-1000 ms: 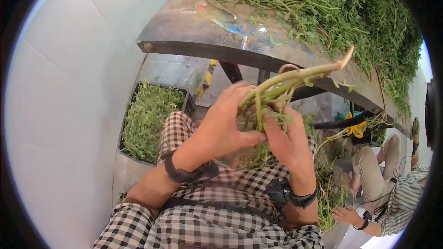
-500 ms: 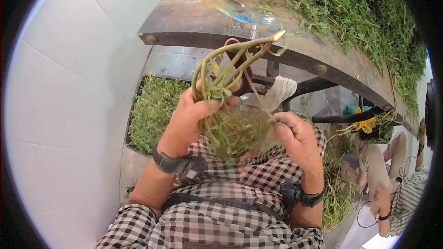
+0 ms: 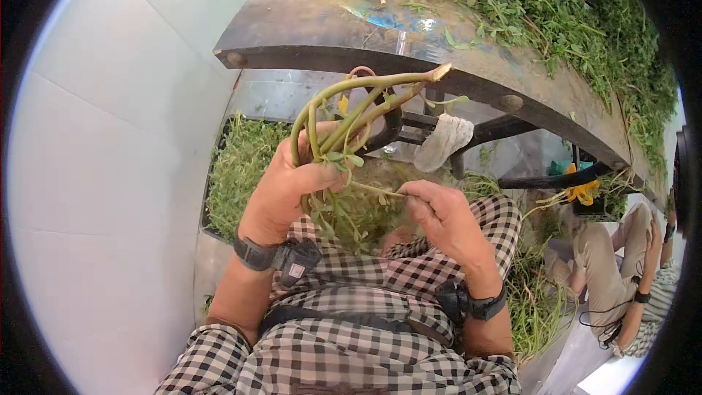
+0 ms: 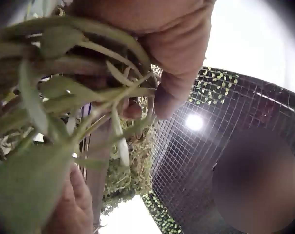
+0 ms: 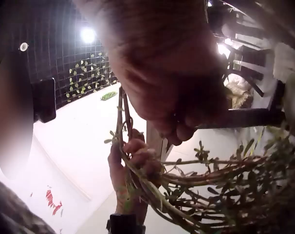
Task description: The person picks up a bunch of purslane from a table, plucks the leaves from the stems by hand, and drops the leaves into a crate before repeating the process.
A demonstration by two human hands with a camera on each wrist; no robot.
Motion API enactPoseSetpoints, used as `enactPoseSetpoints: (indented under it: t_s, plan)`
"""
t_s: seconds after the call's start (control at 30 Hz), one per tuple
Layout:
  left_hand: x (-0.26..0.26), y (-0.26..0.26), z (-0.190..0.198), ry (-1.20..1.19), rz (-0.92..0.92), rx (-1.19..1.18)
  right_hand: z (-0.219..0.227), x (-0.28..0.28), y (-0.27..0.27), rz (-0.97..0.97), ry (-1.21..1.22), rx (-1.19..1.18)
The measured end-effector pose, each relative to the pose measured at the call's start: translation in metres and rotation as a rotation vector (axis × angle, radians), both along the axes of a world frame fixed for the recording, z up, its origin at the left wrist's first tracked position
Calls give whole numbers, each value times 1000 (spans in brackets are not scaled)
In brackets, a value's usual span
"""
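Observation:
My left hand (image 3: 281, 189) grips a bent bundle of thick green leafy plant stems (image 3: 365, 82), whose pale cut end points up and right. Small rounded leaves hang below the grip over the lap. To the right, my right hand (image 3: 447, 225) pinches a thin stem (image 3: 376, 189) that runs across to the bundle. In the left wrist view, leaves and stems (image 4: 103, 31) partly cover the left hand (image 4: 174, 44). The right wrist view has the left hand (image 5: 130, 163) around the stems, with leafy ends (image 5: 211, 178) trailing right; the right hand's fingertips are dark there.
A dark-edged table (image 3: 285, 22) bears a big heap of green plants (image 3: 585, 36). At the left stands a black crate (image 3: 207, 205) of greens. A whitish cloth (image 3: 444, 143) hangs below the table. Loose stems (image 3: 537, 307) lie at the right, beside another person (image 3: 614, 271).
Both hands were together at the bundle; they then parted, the bundle swinging left with the left hand. Lately the right hand has moved slightly left and down, still pinching a thin stem.

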State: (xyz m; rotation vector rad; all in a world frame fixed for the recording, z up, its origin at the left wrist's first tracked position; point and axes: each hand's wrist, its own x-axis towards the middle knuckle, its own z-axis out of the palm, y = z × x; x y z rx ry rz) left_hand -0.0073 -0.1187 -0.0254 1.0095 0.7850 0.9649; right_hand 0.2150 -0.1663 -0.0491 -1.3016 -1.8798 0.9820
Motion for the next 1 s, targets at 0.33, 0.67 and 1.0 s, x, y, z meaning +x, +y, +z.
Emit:
enactPoseSetpoints:
  t_s: [0.33, 0.67, 1.0]
  plan:
    - [18, -21, 20, 142, -8, 52, -15, -3, 11, -332, 135, 15]
    - [16, -18, 5, 13, 38, 50, -43, 40, 26, -776, 960, -435]
    - [8, -8, 2, -164, 16, 61, -27, -1, 19, -151, 203, 174]
